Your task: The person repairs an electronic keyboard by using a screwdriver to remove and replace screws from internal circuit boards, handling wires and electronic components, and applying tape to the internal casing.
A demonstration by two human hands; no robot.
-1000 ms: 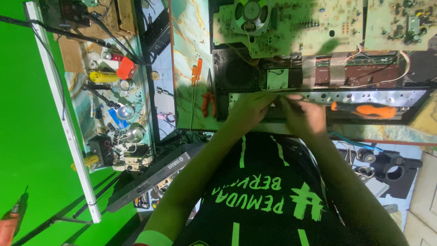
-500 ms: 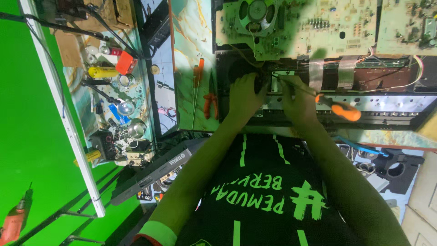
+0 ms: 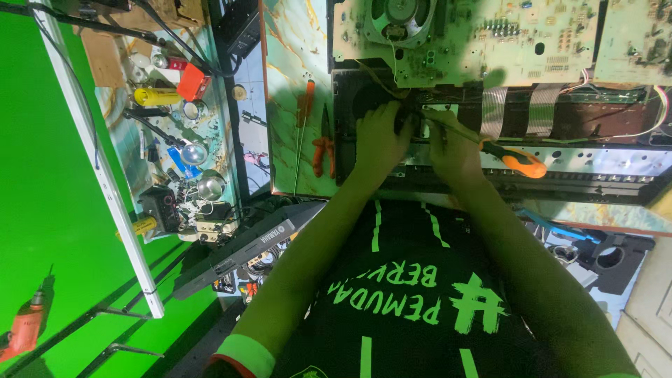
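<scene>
**Both hands down inside the opened chassis**

Pressing our left hand [image 3: 381,136] on the black chassis [image 3: 350,126], fingers curled over a part we cannot make out, we grip the orange-handled screwdriver [image 3: 514,159] in our right hand [image 3: 453,150]. Since a second ago both hands have moved from the metal rail [image 3: 595,164] up toward 12 o'clock, the tip now under the circuit board [image 3: 490,35].

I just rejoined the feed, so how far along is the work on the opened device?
Done: the dark casing lies open, its green circuit board and speaker exposed. In hand: the right hand holds an orange-handled screwdriver, tip inside the casing beside the left hand. Left: the board remains out, ribbon cables showing; pliers lie unused.
</scene>
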